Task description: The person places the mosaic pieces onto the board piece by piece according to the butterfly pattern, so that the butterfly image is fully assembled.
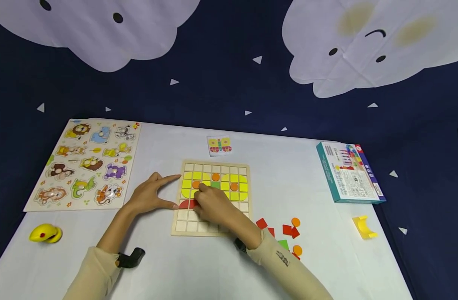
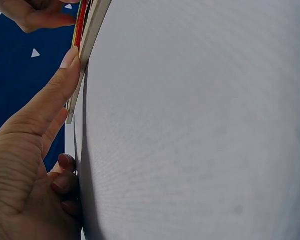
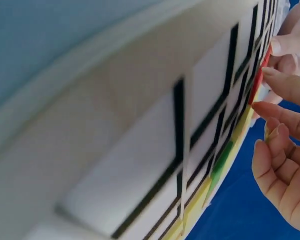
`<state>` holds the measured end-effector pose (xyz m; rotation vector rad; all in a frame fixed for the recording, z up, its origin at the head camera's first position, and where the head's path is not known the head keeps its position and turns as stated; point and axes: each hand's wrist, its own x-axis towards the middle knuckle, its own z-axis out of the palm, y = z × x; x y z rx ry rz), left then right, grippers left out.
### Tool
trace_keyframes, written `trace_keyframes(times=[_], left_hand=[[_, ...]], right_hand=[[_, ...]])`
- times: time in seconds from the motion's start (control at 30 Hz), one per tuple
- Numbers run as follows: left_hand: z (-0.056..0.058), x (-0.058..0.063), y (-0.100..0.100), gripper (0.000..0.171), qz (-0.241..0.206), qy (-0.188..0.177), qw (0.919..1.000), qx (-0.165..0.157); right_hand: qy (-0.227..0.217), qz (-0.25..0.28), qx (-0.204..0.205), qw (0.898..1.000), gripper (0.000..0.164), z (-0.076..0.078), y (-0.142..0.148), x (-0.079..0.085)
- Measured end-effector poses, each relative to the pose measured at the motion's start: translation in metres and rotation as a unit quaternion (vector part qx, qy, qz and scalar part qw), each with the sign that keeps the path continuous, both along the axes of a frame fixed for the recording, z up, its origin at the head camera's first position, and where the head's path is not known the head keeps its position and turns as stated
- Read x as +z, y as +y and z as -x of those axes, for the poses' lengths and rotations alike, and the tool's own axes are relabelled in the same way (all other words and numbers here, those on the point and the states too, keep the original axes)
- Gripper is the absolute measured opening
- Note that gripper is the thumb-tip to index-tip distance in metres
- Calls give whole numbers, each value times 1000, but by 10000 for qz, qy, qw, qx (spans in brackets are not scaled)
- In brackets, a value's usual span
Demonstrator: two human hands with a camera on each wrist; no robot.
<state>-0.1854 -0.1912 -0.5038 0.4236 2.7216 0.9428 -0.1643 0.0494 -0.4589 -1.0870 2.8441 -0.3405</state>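
A wooden grid board (image 1: 212,232) lies on the table, with yellow, orange, green and red tiles in its cells. My left hand (image 1: 148,196) is at the board's left side, thumb and index finger spread and touching its edge. The left thumb (image 2: 57,87) lies along that edge in the left wrist view. Over the board, my right hand (image 1: 215,206) pinches a red tile (image 1: 192,203) beside a rounded red tile (image 1: 184,204). In the right wrist view, thumb and index finger of the right hand (image 3: 285,135) meet the red piece (image 3: 258,85); its full shape is hidden.
A butterfly pattern card (image 1: 219,146) lies behind the board. Loose red tiles (image 1: 261,223), orange discs and green pieces are scattered to the right. An animal puzzle (image 1: 90,162) and yellow toy (image 1: 45,233) are left; a box (image 1: 350,173) and yellow curved piece (image 1: 364,227) are right.
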Motion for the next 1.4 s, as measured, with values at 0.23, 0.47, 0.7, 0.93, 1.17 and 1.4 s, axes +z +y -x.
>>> trace_keyframes(times=[0.23,0.47,0.7,0.93,1.17,1.4], left_hand=[[-1,-2,1,97,-14,23,10000,34],[-1,-2,-1,98,0,-51,10000,84],[-2,-3,-2,98,2,-53,10000,78],[-1,-1,1,98,-16,-68,9999,76],[-2,-1,0,97,-97,33,9999,112],[-2,0,1,97,-84,-90,9999,80]], right_hand=[[-180,230,-78,9995,10,-5,26,14],[-257,316,-464,9981,18,-8,71,18],[-531,372,-753,9950,22,-19,113,13],[-895,218,-823,9923,26,-34,151,10],[-1184,164,-779,9898,26,-46,171,6],[-972,88,-636,9932,25,-52,177,1]])
